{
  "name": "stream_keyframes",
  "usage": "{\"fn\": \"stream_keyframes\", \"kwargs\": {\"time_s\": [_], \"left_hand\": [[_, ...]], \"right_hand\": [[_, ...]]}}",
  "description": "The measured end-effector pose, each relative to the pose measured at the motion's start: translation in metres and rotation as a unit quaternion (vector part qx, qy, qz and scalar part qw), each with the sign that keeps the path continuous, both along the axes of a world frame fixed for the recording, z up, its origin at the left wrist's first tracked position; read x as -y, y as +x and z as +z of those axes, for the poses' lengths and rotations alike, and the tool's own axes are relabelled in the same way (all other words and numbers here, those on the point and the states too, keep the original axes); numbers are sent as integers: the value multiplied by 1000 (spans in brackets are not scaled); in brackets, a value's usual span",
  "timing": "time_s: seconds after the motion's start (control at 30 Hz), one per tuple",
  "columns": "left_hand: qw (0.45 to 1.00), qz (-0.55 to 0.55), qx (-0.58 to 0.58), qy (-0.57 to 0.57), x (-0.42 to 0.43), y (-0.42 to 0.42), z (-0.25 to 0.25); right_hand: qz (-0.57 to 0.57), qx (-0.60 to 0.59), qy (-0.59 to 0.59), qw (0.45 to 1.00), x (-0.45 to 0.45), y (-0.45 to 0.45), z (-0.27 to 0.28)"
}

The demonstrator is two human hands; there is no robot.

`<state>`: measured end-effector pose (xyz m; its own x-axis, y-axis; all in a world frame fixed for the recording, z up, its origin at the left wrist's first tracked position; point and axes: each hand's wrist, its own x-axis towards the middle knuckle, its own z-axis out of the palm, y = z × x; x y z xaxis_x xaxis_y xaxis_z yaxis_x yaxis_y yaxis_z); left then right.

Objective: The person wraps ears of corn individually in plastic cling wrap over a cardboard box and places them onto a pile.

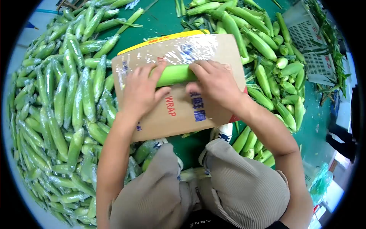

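A green ear of corn point(175, 74) in its husk lies crosswise on a cardboard box point(156, 124) with red and blue print. My left hand point(140, 89) has its fingers over the left end of the ear. Around the right end curl the fingers of my right hand point(215, 84). Shiny clear plastic film point(179, 49) covers the box top behind the ear. Whether film is wrapped around this ear I cannot tell. Both ends of it are hidden under my hands.
Film-wrapped ears of corn point(61, 99) are heaped on the left. Ears without film point(259, 44) are piled on the right, near a pale plastic crate point(307, 42) and loose husk leaves. A yellow edge point(164, 38) shows behind the box. My knees flank its front on the green floor.
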<state>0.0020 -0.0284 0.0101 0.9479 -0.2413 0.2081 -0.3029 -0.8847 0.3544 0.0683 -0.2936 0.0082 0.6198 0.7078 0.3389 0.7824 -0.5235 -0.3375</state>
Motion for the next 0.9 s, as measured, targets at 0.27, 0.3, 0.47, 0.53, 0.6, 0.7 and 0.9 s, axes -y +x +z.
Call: {"fn": "stream_keyframes", "kwargs": {"time_s": [0.27, 0.3, 0.47, 0.53, 0.6, 0.7, 0.9], "left_hand": [[969, 241, -58, 15, -44, -96, -37], [971, 233, -43, 27, -49, -89, -40], [955, 262, 122, -61, -41, -94, -32], [942, 230, 152, -193, -25, -110, -30], [937, 201, 171, -231, -15, -125, -39], [985, 108, 115, -74, 2, -121, -28], [965, 164, -9, 205, -33, 21, 3]], "right_hand": [[29, -29, -29, 999, -16, 17, -20], [24, -56, -50, 997, -15, 17, -14], [51, -94, -131, 986, 2, 19, 7], [115, -148, -138, 973, 12, 5, 5], [180, -210, -134, 951, 13, -8, 6], [194, -229, -161, 940, 10, -12, 14], [10, 13, -37, 999, -35, 25, 17]]}}
